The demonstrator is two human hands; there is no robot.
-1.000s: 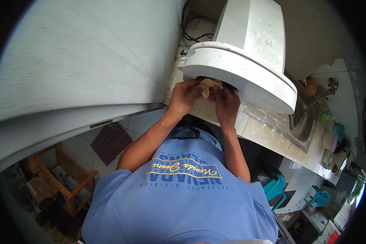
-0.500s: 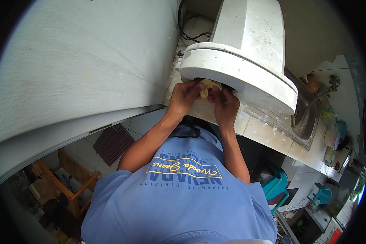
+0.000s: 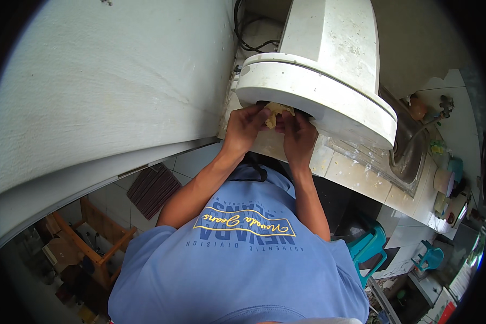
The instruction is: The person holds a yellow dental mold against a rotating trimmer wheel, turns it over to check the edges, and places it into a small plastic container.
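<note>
Both my hands meet below the rounded rim of a large white appliance (image 3: 318,94). Between them is a soft, pale yellow lump (image 3: 278,112), uneven and torn-looking, whose exact kind I cannot make out. My left hand (image 3: 245,125) pinches its left side with thumb and fingers. The fingers of my right hand (image 3: 299,134) close on the lump's right side. Something dark, partly hidden by the rim, lies just beyond my fingertips.
A tall white panel (image 3: 119,75) rises close on my left. The tiled counter (image 3: 356,175) runs right to a steel sink (image 3: 411,173) with a tap (image 3: 445,105). Behind the appliance lies a black cable (image 3: 254,47). Teal chairs (image 3: 370,243) and a wooden frame (image 3: 94,254) stand lower down.
The whole view has shifted very slightly. My hands stay at the same spot with the yellow lump between them, and my fingers have barely moved.
</note>
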